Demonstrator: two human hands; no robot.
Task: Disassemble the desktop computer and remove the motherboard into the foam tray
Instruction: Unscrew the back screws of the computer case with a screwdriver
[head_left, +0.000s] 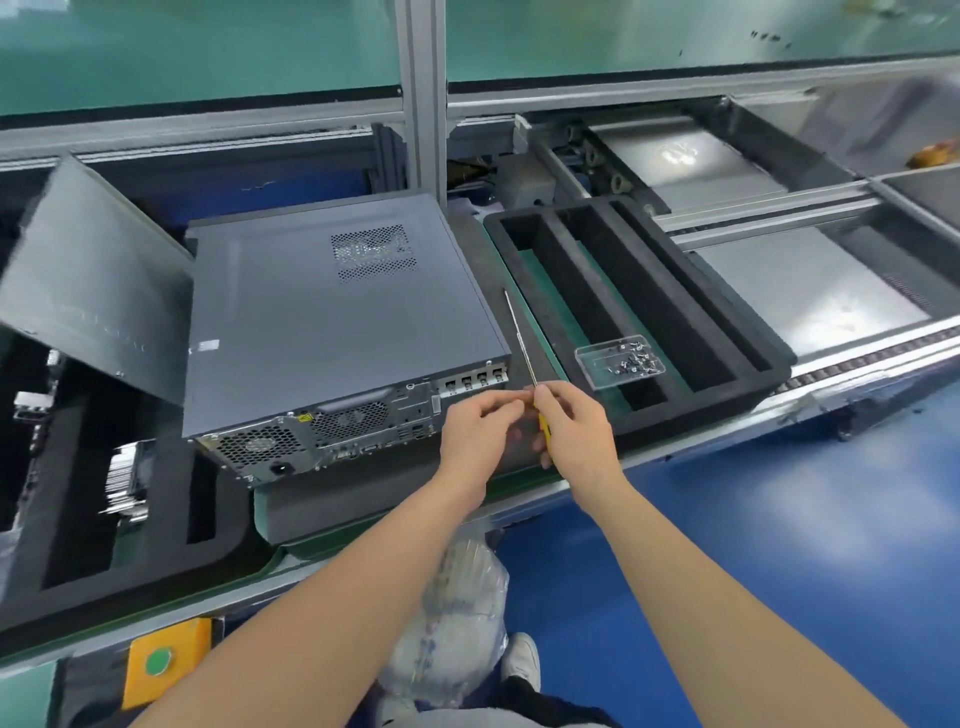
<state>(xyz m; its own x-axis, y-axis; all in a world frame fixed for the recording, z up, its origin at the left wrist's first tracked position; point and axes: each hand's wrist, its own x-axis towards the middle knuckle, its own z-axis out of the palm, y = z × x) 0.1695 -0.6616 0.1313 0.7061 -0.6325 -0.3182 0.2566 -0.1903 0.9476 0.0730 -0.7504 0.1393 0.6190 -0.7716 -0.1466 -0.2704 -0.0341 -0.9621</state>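
Here, the black foam tray with three long slots (639, 306) lies at the right of the green-surfaced workbench (535, 283), reaching its front edge. In the tray's nearest slot sits a small clear plastic box (618, 359) holding a scatter of little dark screws (631, 361); the other slots show only their dark floors. A second black foam tray (124, 499) lies toward the bench's left end, and one of its slots holds a finned silver metal part (124, 480).

The grey metal desktop computer case (337, 322) lies flat in the middle of the bench, just left of the slotted tray, its cover on and its rear panel of ports and fan grilles facing the front edge. A loose grey metal panel (93, 280) leans tilted against its left side. A small pale label on the case's top and a yellow warning sticker on the rear panel are too blurred to read.

The right hand (576, 431) is closed around the yellow handle of a long thin screwdriver (522, 348), whose shaft points away over the strip between case and tray. The left hand (478, 431) is half curled, fingertips pinched at the shaft just above the handle.
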